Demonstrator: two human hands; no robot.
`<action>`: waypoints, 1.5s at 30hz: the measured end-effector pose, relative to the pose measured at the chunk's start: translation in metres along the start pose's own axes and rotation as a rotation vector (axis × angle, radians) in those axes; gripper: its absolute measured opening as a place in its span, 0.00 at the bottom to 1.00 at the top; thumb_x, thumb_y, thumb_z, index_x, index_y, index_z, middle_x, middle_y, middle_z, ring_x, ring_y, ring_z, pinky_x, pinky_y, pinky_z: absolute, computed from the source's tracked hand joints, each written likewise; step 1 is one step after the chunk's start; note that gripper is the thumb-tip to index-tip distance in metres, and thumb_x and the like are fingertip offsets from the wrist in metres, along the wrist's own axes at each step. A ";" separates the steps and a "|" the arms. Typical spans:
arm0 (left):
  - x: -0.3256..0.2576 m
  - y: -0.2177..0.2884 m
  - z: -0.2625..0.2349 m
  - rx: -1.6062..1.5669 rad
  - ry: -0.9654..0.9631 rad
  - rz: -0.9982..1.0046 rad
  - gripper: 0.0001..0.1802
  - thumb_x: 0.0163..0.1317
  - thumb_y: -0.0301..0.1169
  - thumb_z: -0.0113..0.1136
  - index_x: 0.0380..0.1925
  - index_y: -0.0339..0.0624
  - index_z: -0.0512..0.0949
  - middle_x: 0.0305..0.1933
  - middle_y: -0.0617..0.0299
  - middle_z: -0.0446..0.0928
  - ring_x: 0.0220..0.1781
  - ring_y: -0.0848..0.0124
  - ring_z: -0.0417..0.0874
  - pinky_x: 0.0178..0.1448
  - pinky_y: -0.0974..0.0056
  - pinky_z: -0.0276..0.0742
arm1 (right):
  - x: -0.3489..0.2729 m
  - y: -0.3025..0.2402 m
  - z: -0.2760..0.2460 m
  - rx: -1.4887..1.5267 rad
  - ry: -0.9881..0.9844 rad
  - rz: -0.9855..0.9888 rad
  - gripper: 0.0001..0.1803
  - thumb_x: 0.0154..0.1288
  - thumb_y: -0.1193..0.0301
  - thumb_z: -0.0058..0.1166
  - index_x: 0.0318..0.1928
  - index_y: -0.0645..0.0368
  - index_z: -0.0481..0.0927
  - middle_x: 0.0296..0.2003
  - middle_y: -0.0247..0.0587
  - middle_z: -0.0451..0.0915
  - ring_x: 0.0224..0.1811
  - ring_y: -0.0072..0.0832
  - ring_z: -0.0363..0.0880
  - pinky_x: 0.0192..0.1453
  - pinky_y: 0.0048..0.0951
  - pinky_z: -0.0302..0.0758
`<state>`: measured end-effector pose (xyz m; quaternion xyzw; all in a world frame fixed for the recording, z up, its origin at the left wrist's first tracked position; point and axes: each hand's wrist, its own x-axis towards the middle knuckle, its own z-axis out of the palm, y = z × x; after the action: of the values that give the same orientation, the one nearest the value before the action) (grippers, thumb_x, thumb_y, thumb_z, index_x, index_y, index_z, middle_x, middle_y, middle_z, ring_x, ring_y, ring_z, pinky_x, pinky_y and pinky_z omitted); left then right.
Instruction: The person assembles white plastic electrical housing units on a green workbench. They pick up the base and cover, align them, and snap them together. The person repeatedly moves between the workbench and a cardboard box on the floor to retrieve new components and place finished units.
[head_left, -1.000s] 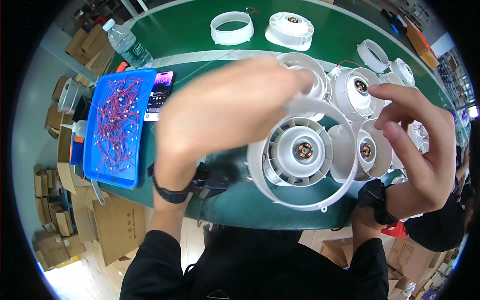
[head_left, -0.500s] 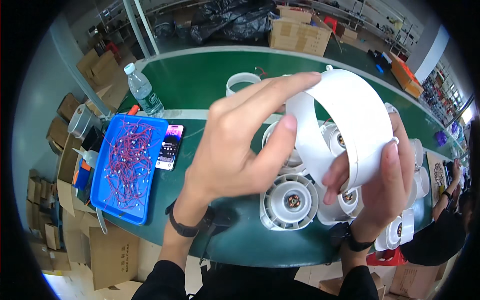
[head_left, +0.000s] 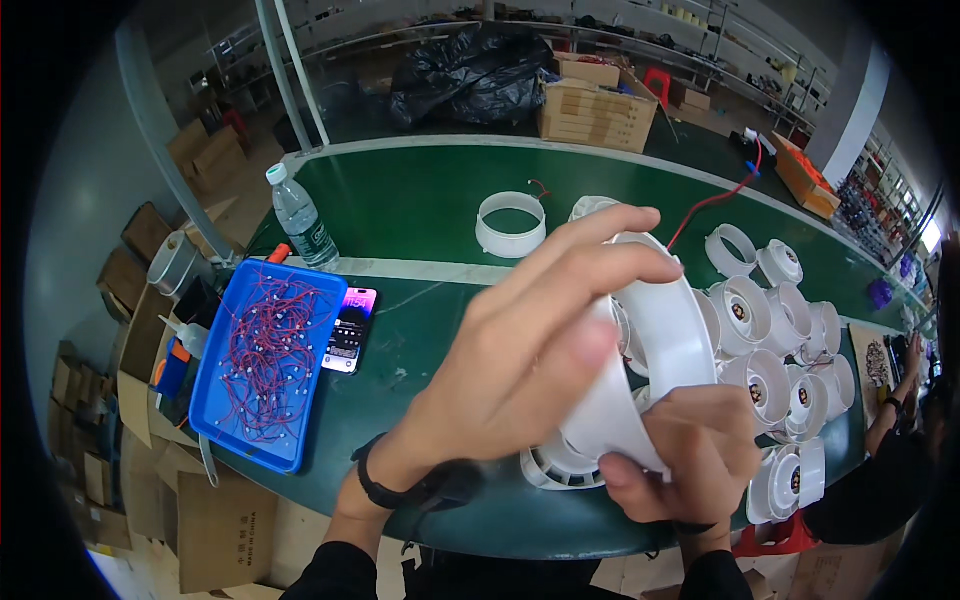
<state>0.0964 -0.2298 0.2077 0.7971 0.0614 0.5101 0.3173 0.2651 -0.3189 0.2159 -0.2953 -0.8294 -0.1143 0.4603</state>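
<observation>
A white plastic ring (head_left: pixel 682 335) is held tilted above the table, its opening partly hidden by my fingers. My right hand (head_left: pixel 695 445) is closed on its lower edge, thumb in front. My left hand (head_left: pixel 530 340) reaches across the near side, fingertips at the upper rim and the thumb smeared by motion. A red wire (head_left: pixel 715 200) with a white plug runs up and away from behind the ring; where it starts is hidden. Below my hands, a white round fan housing (head_left: pixel 560 472) sits partly covered on the green table.
On the left lie a blue tray (head_left: pixel 298 450) of red wires, a phone (head_left: pixel 345 345) and a water bottle (head_left: pixel 303 220). Another white ring (head_left: pixel 512 240) stands farther back. Several white fan housings (head_left: pixel 765 390) crowd the right, near a co-worker's arm (head_left: pixel 900 385).
The ring has come down and left, turned between my hands. My right hand has shifted to its lower edge. The red wire now shows raised behind it, and the view has tilted slightly.
</observation>
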 end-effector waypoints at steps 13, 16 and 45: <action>0.001 0.002 -0.006 -0.016 0.046 -0.128 0.23 0.75 0.36 0.36 0.58 0.27 0.68 0.62 0.38 0.72 0.64 0.55 0.75 0.68 0.57 0.67 | -0.008 0.003 -0.003 0.032 0.061 0.124 0.11 0.57 0.68 0.63 0.34 0.63 0.80 0.19 0.34 0.77 0.14 0.30 0.72 0.20 0.28 0.67; 0.002 0.001 -0.005 -0.007 0.017 -0.131 0.30 0.72 0.42 0.42 0.62 0.26 0.65 0.63 0.40 0.71 0.63 0.56 0.76 0.67 0.57 0.68 | -0.012 0.002 -0.005 0.060 0.147 0.292 0.15 0.67 0.62 0.54 0.35 0.65 0.79 0.21 0.37 0.78 0.16 0.30 0.72 0.22 0.26 0.66; 0.005 -0.029 -0.033 -0.168 0.161 -0.189 0.30 0.61 0.41 0.59 0.61 0.38 0.70 0.59 0.51 0.75 0.62 0.61 0.75 0.64 0.55 0.71 | 0.003 0.003 0.017 0.612 0.277 0.843 0.10 0.73 0.71 0.50 0.39 0.66 0.76 0.23 0.38 0.81 0.24 0.13 0.75 0.29 0.15 0.66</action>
<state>0.0770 -0.1903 0.2044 0.7151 0.1186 0.5434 0.4235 0.2544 -0.3075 0.2088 -0.4371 -0.5660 0.2892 0.6364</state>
